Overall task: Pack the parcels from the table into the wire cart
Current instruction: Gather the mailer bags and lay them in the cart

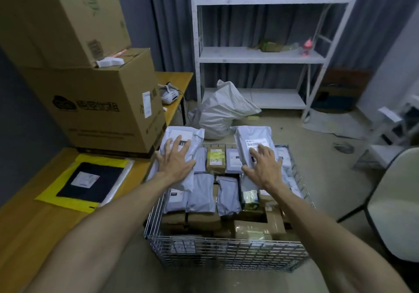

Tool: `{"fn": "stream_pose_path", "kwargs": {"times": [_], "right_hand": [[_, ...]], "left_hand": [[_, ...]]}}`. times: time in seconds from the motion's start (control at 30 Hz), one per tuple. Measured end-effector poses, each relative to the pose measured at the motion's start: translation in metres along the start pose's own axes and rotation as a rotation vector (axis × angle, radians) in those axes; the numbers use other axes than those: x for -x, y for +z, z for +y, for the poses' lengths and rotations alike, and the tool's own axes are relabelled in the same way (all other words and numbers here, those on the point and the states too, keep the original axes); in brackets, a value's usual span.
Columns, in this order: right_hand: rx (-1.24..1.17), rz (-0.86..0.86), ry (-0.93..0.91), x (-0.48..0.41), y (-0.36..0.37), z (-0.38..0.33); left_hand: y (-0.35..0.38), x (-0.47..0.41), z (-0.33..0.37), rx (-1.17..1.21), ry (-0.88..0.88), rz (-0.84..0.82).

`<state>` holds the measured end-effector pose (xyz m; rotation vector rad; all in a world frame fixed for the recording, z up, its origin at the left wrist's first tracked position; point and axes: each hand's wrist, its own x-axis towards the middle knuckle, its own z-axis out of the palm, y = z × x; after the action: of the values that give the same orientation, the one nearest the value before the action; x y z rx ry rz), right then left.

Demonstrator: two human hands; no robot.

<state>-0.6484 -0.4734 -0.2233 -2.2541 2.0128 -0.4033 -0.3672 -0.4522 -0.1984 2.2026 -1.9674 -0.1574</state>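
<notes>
- Forearms reach in from the near edge, both stretched out over the wire cart (pixel 226 247), which sits on the floor just right of the wooden table (pixel 34 213).
- Left hand (pixel 175 159) is flat, fingers spread wide, palm down on a grey mailer (pixel 197 138) at the cart's far left corner.
- Right hand (pixel 263 168), same deal: fingers splayed, not curled, resting on a barcode mailer (pixel 251 134) on the far right, its far end poking up above the rim.
- Cart is pretty full: grey poly bags (pixel 201 193) across the middle, brown cardboard boxes (pixel 204 221) along the near side.
- One yellow mailer (pixel 56 199) lies on the table, left of the cart.
</notes>
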Motion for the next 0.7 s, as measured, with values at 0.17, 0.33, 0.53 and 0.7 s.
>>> {"fn": "stream_pose_path", "kwargs": {"times": [0.17,0.33,0.53,0.7], "right_hand": [[0.050,-0.016,0.065,-0.014,-0.001,0.034],[0.049,0.023,0.157,-0.044,-0.007,0.058],[0.101,-0.019,0.240,-0.074,0.002,0.081],[0.112,-0.051,0.258,-0.088,0.021,0.100]], "left_hand": [[0.022,-0.040,0.036,0.018,0.079,-0.025],[0.043,-0.093,0.065,0.059,0.129,-0.057],[0.067,-0.144,0.094,0.042,0.229,-0.107],[0.088,-0.170,0.109,0.019,0.226,-0.159]]}}
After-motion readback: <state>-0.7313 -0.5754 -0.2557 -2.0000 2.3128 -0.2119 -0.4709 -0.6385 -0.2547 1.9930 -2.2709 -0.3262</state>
